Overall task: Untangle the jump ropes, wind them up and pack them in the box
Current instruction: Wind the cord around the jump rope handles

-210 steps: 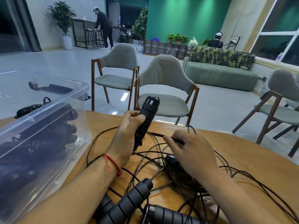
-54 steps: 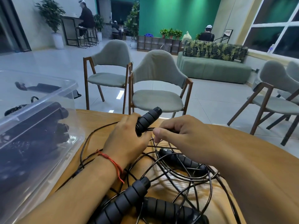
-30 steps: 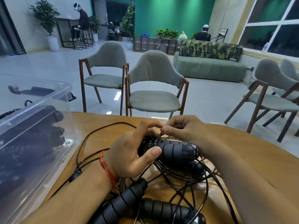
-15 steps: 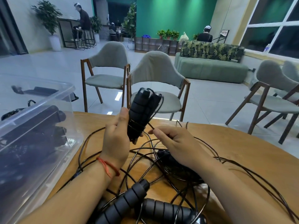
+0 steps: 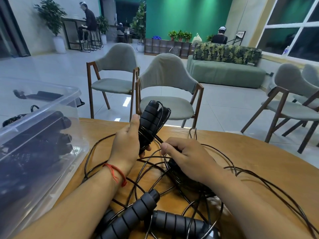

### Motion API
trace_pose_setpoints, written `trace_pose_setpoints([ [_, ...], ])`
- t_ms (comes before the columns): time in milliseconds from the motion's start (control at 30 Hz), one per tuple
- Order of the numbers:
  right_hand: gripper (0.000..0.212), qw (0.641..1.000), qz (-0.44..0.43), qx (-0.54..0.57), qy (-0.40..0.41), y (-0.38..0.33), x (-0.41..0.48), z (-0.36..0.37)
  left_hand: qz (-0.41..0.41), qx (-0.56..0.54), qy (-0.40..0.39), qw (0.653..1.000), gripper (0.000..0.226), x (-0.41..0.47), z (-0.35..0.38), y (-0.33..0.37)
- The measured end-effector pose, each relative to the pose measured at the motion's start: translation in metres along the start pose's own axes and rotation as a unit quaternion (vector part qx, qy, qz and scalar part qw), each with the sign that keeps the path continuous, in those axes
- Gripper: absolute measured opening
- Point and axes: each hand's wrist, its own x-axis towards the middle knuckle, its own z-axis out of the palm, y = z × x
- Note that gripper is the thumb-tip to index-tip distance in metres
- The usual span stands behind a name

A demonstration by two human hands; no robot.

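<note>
Seen from the person's head camera: the left hand [image 5: 125, 147] grasps two black jump rope handles [image 5: 151, 121] held together and upright above a wooden table [image 5: 250, 152]. The right hand [image 5: 184, 157] pinches the thin black cord just beside them. A tangle of cords [image 5: 183, 183] lies beneath, with two more handles [image 5: 136, 213] nearer. At the left stands a clear plastic box [image 5: 57, 104] with dark ropes in it.

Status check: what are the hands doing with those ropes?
Left hand grips two handles, upright. Right hand pinches the cord beside them. Loose tangle on table; box at left.
</note>
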Motion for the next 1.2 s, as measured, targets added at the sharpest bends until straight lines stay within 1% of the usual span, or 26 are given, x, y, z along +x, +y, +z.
trace_pose_setpoints([
  [100,0.031,1.0,-0.014,0.017,0.0,-0.006,0.0,-0.001,0.027,0.043,0.033,0.998,0.064,-0.001,0.002,-0.001],
  [200,0.029,0.999,-0.04,0.012,-0.004,-0.013,0.002,-0.008,0.046,0.053,0.112,0.991,0.058,0.005,-0.005,-0.003],
  [267,0.026,0.997,-0.072,0.011,0.021,-0.018,0.002,-0.014,0.043,0.055,0.154,0.986,0.052,0.012,-0.013,-0.004],
  [333,0.023,0.994,-0.096,0.019,0.054,-0.024,0.002,-0.019,0.04,0.077,0.156,0.984,0.047,0.016,-0.015,-0.005],
  [400,0.02,0.99,-0.113,0.02,0.076,-0.029,0.001,-0.021,0.046,0.107,0.125,0.985,0.046,0.014,-0.011,-0.007],
  [533,0.016,0.985,-0.136,0.019,0.104,-0.036,-0.001,-0.026,0.085,0.154,0.044,0.983,0.042,0.006,-0.005,-0.007],
  [633,0.015,0.984,-0.138,0.007,0.114,-0.038,-0.001,-0.032,0.127,0.223,0.0,0.967,0.043,0.002,-0.003,-0.008],
  [733,0.017,0.983,-0.133,0.005,0.127,-0.035,0.001,-0.038,0.16,0.292,-0.052,0.941,0.047,-0.005,0.001,-0.009],
  [767,0.018,0.983,-0.129,0.004,0.132,-0.034,0.002,-0.039,0.173,0.308,-0.066,0.933,0.045,-0.008,0.002,-0.008],
  [833,0.02,0.981,-0.12,-0.004,0.152,-0.032,0.003,-0.043,0.226,0.328,-0.091,0.912,0.034,-0.013,0.002,-0.004],
  [933,0.027,0.976,-0.112,-0.014,0.187,-0.032,0.004,-0.049,0.311,0.346,-0.159,0.871,0.023,-0.019,0.002,0.002],
  [1000,0.033,0.974,-0.115,-0.03,0.193,-0.033,0.005,-0.052,0.348,0.376,-0.178,0.84,0.031,-0.018,0.003,0.001],
  [1100,0.043,0.976,-0.108,-0.053,0.183,-0.032,0.005,-0.053,0.393,0.424,-0.168,0.799,0.042,-0.016,0.004,-0.006],
  [1200,0.046,0.981,-0.077,-0.034,0.176,-0.03,0.005,-0.057,0.43,0.428,-0.176,0.775,0.05,-0.017,0.003,-0.007],
])
